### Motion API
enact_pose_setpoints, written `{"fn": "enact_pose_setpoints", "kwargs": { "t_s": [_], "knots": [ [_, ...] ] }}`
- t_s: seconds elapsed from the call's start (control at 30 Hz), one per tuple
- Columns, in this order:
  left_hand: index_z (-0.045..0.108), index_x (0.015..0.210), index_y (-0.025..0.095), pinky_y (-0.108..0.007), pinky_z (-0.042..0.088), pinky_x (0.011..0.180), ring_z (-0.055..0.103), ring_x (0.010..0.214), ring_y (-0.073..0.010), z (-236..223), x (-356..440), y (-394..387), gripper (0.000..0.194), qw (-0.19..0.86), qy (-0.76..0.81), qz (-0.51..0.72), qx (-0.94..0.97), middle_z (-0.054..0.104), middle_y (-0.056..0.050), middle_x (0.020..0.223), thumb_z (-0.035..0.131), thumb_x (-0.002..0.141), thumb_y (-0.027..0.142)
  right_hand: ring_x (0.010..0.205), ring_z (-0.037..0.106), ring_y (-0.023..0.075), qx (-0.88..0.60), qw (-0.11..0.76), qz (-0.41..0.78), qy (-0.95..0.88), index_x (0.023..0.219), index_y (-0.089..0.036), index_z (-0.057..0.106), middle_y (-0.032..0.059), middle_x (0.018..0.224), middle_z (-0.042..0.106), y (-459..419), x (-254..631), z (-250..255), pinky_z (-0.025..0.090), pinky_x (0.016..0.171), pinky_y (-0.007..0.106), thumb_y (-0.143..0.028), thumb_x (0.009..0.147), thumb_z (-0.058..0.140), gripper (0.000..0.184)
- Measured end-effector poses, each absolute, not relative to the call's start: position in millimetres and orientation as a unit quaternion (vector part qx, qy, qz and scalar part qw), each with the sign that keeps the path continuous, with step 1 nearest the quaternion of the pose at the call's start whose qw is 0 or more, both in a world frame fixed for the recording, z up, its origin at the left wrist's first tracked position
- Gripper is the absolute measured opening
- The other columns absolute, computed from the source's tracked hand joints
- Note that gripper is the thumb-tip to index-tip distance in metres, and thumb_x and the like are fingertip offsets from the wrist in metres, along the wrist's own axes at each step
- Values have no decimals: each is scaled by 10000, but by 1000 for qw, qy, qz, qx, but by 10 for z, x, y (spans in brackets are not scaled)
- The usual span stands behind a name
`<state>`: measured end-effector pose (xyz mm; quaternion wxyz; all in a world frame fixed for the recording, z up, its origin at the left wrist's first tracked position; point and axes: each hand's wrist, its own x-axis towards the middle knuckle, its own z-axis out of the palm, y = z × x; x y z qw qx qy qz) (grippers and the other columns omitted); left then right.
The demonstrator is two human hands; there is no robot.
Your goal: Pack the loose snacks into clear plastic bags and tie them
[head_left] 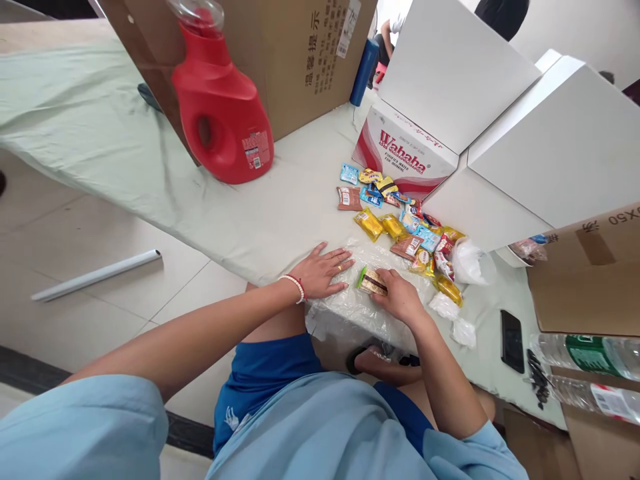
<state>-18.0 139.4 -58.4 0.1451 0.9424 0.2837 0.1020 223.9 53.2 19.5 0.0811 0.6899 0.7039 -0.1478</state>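
My left hand (323, 272) lies flat with its fingers spread, pressing on a clear plastic bag (343, 315) at the table's near edge. Over the same bag, my right hand (401, 298) grips a small wrapped snack bar (371, 281) with a green end and a dark stripe. Beyond it is a loose pile of packaged snacks: yellow packets (369, 224), brown packets (349, 198) and light blue packets (427, 237). Crumpled white plastic bags (473, 261) rest to the right of the pile.
A red detergent jug (225, 120) stands by a large cardboard box (300, 53) at the back left. Behind the snacks is a Wahaha carton (403, 150) beside white boxes (460, 67). A black phone (512, 341) and plastic bottles (590, 353) lie at right.
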Motion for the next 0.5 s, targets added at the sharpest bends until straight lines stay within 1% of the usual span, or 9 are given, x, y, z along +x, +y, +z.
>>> {"fn": "enact_pose_setpoints", "kwargs": {
  "t_s": [0.17, 0.27, 0.37, 0.5],
  "knots": [
    [379, 1599, 292, -546, -26, 1282, 322, 1563, -247, -597, -194, 1402, 648, 151, 281, 108, 942, 350, -90, 1687, 404, 1021, 584, 1022, 678, 281, 696, 97, -143, 697, 1422, -254, 516, 104, 1285, 629, 494, 2255, 196, 434, 764, 324, -388, 902, 671, 559],
    [381, 1599, 283, -541, 34, 1288, 353, 1550, -249, -574, -208, 1407, 651, 155, 288, 112, 938, 344, -96, 1689, 406, 1022, 583, 1034, 670, 265, 694, 90, -151, 698, 1426, -249, 506, 98, 1296, 619, 481, 2257, 203, 423, 775, 311, -382, 908, 676, 561],
    [433, 1571, 264, -540, 106, 1287, 404, 1523, -248, -541, -217, 1408, 603, 155, 319, 119, 927, 377, -104, 1672, 403, 1032, 532, 1064, 659, 254, 682, 87, -161, 708, 1403, -248, 519, 94, 1283, 622, 458, 2261, 231, 414, 788, 299, -355, 908, 682, 533],
    [510, 1514, 276, -568, 122, 1281, 406, 1522, -253, -538, -209, 1414, 538, 146, 326, 112, 928, 421, -84, 1650, 461, 1013, 468, 1065, 660, 250, 669, 82, -160, 722, 1367, -251, 539, 88, 1263, 629, 422, 2247, 270, 416, 786, 296, -326, 901, 687, 495]
  ]
}}
